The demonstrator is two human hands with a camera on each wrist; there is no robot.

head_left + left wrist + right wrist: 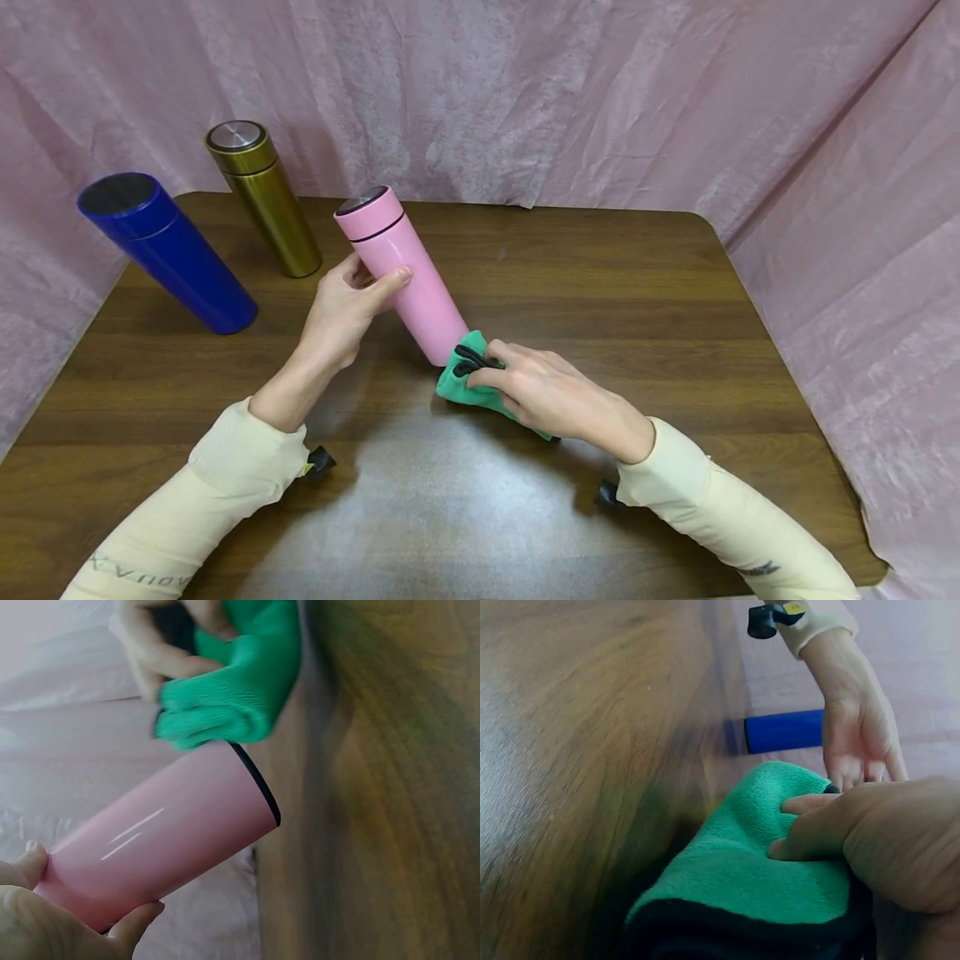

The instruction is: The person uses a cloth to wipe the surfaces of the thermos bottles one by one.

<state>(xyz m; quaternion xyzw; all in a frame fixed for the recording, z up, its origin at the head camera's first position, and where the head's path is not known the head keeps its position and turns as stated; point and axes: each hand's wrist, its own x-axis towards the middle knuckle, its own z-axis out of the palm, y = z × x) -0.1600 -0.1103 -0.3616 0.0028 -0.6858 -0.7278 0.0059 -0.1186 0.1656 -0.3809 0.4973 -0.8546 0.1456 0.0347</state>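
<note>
A pink thermos bottle [412,292] with a steel-topped lid leans to the left in the head view. My left hand [341,304] grips its upper body, thumb across the front. In the left wrist view the bottle's dark-rimmed base is raised off the table. My right hand [551,387] pinches a folded green cloth [472,390] with black edging, and the cloth touches the bottle near its base. The right wrist view shows fingertips [787,847] pressed into the cloth; the pink bottle is hidden there.
A blue thermos bottle [176,258] stands at the left of the wooden table [600,292]. Beside it, farther back, stands a gold thermos bottle [266,204]. Pink curtains [480,100] hang behind the table and along its sides.
</note>
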